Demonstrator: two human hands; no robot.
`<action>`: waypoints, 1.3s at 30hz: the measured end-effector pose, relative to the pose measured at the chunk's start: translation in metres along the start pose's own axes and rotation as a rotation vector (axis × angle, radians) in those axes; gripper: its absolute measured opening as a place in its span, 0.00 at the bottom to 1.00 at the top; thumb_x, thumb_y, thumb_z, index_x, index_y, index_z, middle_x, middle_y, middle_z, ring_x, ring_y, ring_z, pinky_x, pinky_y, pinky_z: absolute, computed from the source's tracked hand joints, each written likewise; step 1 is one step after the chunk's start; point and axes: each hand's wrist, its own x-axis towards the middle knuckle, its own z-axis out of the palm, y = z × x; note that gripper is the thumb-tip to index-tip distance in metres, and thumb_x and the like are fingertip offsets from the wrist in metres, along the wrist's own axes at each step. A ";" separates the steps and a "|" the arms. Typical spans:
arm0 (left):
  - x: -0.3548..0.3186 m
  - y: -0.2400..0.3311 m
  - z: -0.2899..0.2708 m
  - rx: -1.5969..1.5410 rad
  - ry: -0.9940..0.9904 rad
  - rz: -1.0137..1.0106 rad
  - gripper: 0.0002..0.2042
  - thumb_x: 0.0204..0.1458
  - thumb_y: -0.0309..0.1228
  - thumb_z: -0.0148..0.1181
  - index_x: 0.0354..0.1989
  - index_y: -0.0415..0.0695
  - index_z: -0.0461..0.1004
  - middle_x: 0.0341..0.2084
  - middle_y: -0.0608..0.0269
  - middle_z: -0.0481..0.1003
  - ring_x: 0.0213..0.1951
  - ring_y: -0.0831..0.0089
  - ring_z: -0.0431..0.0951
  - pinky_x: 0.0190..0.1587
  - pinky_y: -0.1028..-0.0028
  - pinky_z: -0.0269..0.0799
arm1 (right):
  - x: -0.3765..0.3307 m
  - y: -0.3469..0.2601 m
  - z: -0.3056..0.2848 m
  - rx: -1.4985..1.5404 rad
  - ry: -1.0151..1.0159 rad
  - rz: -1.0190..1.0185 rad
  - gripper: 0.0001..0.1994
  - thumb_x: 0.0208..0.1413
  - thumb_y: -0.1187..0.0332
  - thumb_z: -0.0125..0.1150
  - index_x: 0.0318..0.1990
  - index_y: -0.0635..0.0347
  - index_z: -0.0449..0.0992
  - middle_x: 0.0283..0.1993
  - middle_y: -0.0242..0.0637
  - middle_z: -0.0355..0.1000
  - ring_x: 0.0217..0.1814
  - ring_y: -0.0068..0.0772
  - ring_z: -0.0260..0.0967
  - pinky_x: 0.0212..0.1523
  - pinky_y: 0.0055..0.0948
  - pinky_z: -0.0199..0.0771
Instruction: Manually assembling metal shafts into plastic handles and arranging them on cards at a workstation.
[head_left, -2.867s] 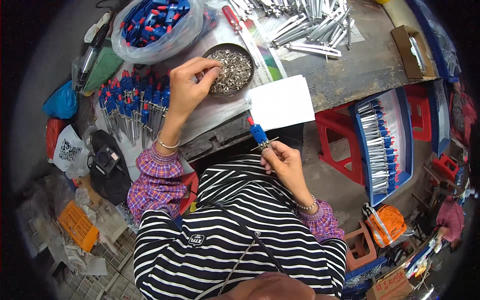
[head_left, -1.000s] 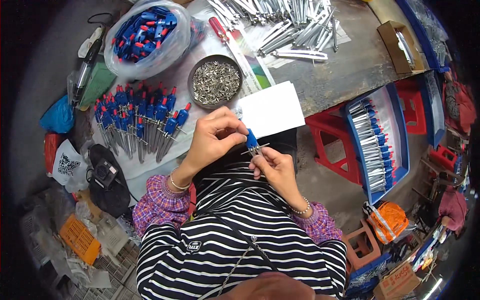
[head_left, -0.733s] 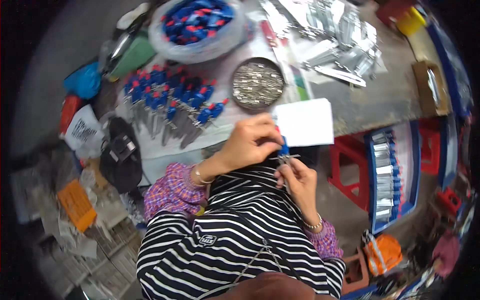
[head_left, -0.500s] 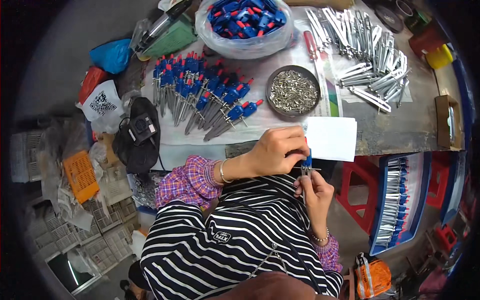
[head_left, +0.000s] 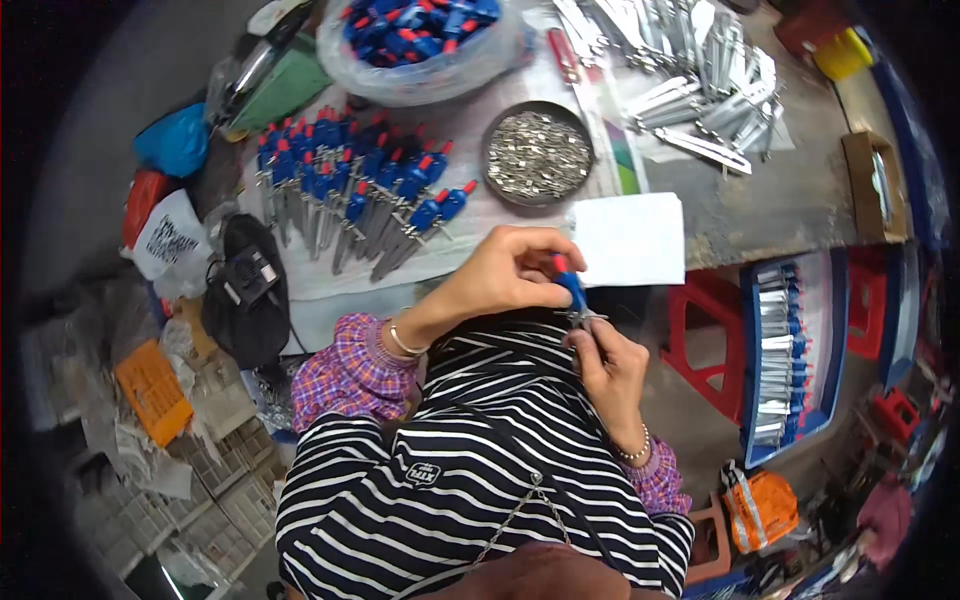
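Note:
My left hand [head_left: 510, 272] has its thumb and fingers closed about the blue plastic head of a small metal tool with a red tip [head_left: 572, 288]. Below it, my right hand [head_left: 612, 372] pinches the tool's metal part between thumb and fingers; most of the shank is hidden in that hand. A thin crosspin sticks out where the blue head meets the metal. Just beyond the hands lies a white paper pad [head_left: 628, 240]. Further off stands a dark round dish of small metal pins [head_left: 537, 153]. Many similar blue-headed tools [head_left: 350, 185] lie heaped to the left.
A clear plastic bag of blue and red parts [head_left: 420, 75] stands at the back. Silver metal pieces [head_left: 700, 85] and a red-handled screwdriver [head_left: 564, 55] lie at the back right. Right of me are a red stool [head_left: 705, 345] and a blue tray [head_left: 745, 400] of tools.
The view has shifted, so the table's contents appear further left and up. The held tool now leans with its red tip to the left. My left fingers have loosened slightly around it.

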 end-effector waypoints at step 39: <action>0.033 0.017 -0.058 0.415 0.474 0.427 0.06 0.46 0.19 0.59 0.33 0.36 0.78 0.28 0.66 0.76 0.29 0.85 0.72 0.32 0.85 0.66 | 0.004 0.030 -0.004 0.632 -0.168 0.409 0.07 0.57 0.71 0.52 0.32 0.67 0.73 0.25 0.30 0.71 0.20 0.11 0.62 0.19 0.12 0.63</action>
